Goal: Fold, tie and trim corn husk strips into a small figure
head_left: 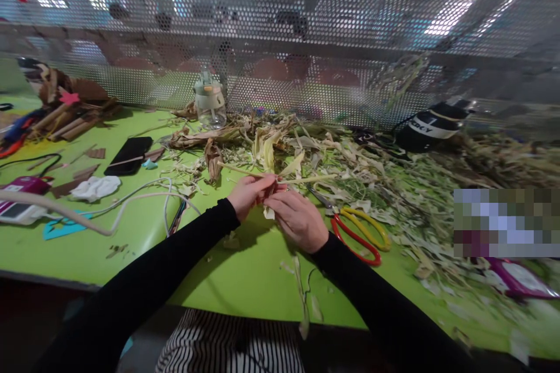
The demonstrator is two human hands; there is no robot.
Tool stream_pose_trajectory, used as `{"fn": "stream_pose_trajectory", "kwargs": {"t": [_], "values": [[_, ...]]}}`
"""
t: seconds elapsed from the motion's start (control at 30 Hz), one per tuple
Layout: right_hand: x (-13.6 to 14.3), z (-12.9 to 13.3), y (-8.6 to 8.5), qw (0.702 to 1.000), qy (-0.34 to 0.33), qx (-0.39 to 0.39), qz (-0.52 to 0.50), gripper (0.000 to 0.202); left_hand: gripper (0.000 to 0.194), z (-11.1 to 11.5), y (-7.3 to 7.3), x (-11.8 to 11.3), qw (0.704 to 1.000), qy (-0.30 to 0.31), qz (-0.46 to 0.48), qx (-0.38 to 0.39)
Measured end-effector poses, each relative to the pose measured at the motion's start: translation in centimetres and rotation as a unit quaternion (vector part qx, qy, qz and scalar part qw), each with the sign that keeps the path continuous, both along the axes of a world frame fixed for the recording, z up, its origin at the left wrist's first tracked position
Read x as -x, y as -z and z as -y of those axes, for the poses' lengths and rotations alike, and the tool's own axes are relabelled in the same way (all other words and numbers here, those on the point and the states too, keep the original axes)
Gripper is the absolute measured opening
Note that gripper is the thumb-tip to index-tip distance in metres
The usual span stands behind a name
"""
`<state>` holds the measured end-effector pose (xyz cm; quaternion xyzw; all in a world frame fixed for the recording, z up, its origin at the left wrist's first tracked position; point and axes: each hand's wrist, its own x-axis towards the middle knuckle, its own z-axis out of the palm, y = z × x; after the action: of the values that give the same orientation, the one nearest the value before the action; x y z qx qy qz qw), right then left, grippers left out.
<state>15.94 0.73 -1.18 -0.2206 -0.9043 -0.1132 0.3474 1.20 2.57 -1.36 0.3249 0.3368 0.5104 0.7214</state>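
Both my hands meet above the green table [227, 280]. My left hand [250, 195] pinches pale dried husk strips [312, 178] from the left, its fingers closed. From the right, my right hand [300, 217] curls its fingers round the lower part of the same strips. Pale ends stick out to both sides and upward, and a small piece shows below the fingertips. What exactly lies between the fingers is partly hidden. Close to my right wrist lie scissors [356, 236] with one red and one yellow handle loop. A loose husk strip [298, 285] lies nearer the table's front edge.
Husk scraps [376, 186] cover the middle and right of the table. Behind them stand a clear bottle [210, 99] and a perforated metal screen [271, 23]. A black bottle [433, 126] lies right. Leftward are a phone [128, 155], crumpled tissue [95, 187] and a white cable [126, 205].
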Motion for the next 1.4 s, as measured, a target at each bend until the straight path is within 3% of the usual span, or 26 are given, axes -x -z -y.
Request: {"fn": "stream_pose_trajectory", "kwargs": {"t": [0.23, 0.43, 0.53, 0.6, 0.7, 0.87, 1.03, 1.17, 1.4], "values": [[-0.1, 0.0, -0.2, 1.000, -0.008, 0.021, 0.006, 0.021, 0.014, 0.2, 0.0, -0.2, 0.999, -0.037, -0.004, 0.006], [-0.8, -0.2, -0.2, 0.988, -0.019, 0.116, -0.102, 0.018, 0.022, 0.1, 0.1, 0.1, 1.000, -0.012, 0.011, -0.006], [-1.4, -0.6, -0.4, 0.957, 0.046, 0.183, -0.221, 0.013, 0.029, 0.3, 0.2, 0.0, 0.999, 0.034, -0.026, -0.013], [-1.8, -0.8, -0.7, 0.940, 0.119, 0.178, -0.266, 0.013, 0.031, 0.6, 0.2, -0.1, 0.997, 0.065, -0.046, -0.010], [-2.1, -1.1, -0.9, 0.943, 0.172, 0.125, -0.255, 0.013, 0.029, 0.8, -0.1, -0.4, 0.997, 0.063, -0.041, 0.007], [-2.1, -1.2, -0.7, 0.954, 0.172, 0.106, -0.223, 0.015, 0.021, 1.0, -0.6, -0.3, 0.999, 0.033, -0.025, 0.021], [-1.8, -1.0, -0.6, 0.952, 0.182, 0.171, -0.178, 0.022, 0.019, 1.0, -1.4, 0.0, 0.996, 0.038, -0.085, 0.001], [-1.5, -0.8, -0.6, 0.933, 0.202, 0.219, -0.201, 0.025, 0.022, 1.2, -1.9, -0.2, 0.985, 0.046, -0.159, -0.048], [-1.3, -0.7, -0.2, 0.909, 0.223, 0.269, -0.226, 0.028, 0.018, 1.4, -1.9, -0.3, 0.982, 0.043, -0.176, -0.060]]}}
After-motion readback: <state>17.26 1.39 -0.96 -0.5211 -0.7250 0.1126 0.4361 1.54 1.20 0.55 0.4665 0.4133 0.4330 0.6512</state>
